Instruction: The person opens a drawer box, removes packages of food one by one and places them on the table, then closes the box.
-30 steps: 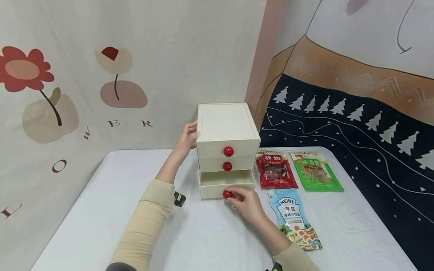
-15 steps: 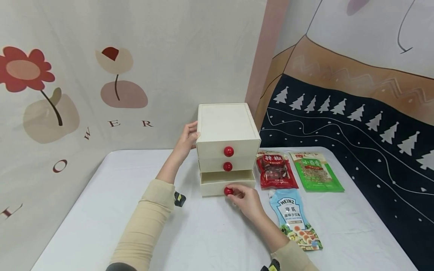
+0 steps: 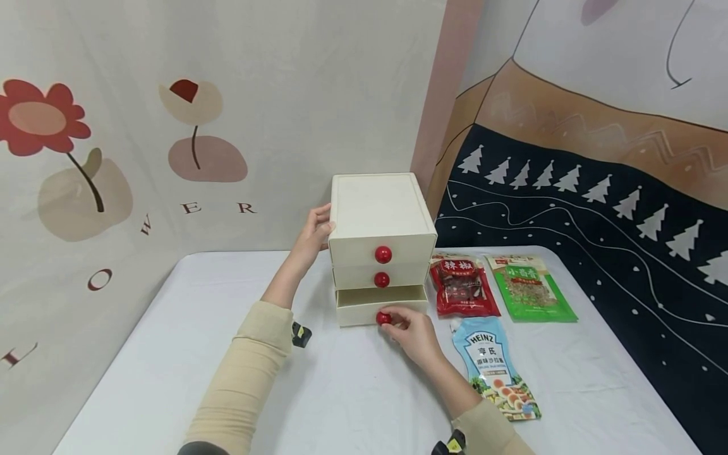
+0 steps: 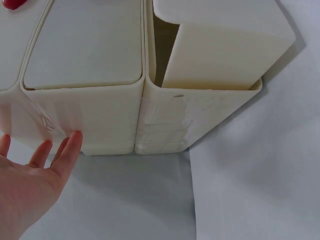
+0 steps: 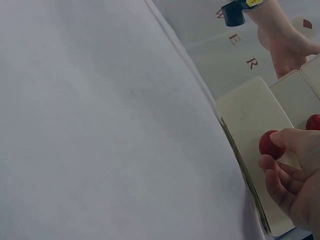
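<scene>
A cream cabinet of three stacked drawers (image 3: 381, 205) stands near the back of the table, each drawer with a round red knob. Its bottom drawer (image 3: 358, 314) is pulled partly out, with the inside showing as a narrow gap. My right hand (image 3: 416, 338) pinches the red knob (image 5: 271, 145) of that bottom drawer between thumb and fingers. Against the cabinet's left side rests my left hand (image 3: 313, 237), its fingertips (image 4: 75, 137) touching the wall in the left wrist view. Both upper drawers are closed.
Right of the cabinet lie a red bag of dried chillies (image 3: 463, 287) and a green seasoning packet (image 3: 531, 291). Closer to me is a blue Heinz salad dressing pouch (image 3: 495, 370), beside my right forearm. A white cloth (image 3: 352, 398) covers the table.
The bottom drawer has slid inward, away from me, and its opening has narrowed. My right hand has moved with the knob; my left hand has stayed against the cabinet.
</scene>
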A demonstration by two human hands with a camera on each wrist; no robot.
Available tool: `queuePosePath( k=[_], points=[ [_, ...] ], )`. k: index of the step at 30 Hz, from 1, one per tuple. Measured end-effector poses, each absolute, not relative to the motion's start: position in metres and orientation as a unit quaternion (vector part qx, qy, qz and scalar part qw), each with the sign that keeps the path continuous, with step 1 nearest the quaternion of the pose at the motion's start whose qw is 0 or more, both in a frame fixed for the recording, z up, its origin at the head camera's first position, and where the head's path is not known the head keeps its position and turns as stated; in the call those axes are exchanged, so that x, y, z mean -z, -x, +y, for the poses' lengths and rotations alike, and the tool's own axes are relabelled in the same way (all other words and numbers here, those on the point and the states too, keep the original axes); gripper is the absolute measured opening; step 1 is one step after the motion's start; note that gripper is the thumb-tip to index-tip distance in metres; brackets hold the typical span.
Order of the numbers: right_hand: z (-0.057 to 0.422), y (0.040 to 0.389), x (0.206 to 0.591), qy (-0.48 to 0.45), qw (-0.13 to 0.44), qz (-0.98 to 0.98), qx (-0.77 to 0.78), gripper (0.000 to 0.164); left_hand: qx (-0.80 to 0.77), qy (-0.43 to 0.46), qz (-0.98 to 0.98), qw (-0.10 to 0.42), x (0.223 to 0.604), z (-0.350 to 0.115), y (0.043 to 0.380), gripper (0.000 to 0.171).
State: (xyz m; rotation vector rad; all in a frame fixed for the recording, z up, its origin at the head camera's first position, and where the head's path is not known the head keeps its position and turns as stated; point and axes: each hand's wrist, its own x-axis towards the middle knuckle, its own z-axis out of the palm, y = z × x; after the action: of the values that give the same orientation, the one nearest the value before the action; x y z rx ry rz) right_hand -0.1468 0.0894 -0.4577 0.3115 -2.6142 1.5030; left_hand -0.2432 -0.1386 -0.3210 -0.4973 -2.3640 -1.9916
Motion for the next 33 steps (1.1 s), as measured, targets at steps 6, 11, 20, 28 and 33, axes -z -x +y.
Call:
queuePosePath(
  k=[6, 11, 20, 28, 33],
  points=[
    [0.088, 0.149, 0.457, -0.097, 0.054, -0.864, -0.491, 0.027, 0.63, 0.153, -0.761, 0.005, 0.32, -0.138, 0.242, 0.056],
    [0.087, 0.152, 0.457, -0.095, 0.064, -0.865, -0.489, 0.027, 0.626, 0.15, -0.765, 0.005, 0.32, -0.137, 0.242, 0.055],
    [0.086, 0.156, 0.459, -0.084, 0.058, -0.863, -0.494, 0.027, 0.624, 0.15, -0.767, 0.005, 0.321, -0.137, 0.243, 0.055],
    [0.084, 0.161, 0.461, -0.095, 0.067, -0.857, -0.502, 0.027, 0.622, 0.151, -0.768, 0.008, 0.321, -0.138, 0.242, 0.056],
    [0.083, 0.164, 0.462, -0.092, 0.066, -0.854, -0.508, 0.026, 0.63, 0.153, -0.761, 0.008, 0.32, -0.138, 0.242, 0.057]
  ],
)
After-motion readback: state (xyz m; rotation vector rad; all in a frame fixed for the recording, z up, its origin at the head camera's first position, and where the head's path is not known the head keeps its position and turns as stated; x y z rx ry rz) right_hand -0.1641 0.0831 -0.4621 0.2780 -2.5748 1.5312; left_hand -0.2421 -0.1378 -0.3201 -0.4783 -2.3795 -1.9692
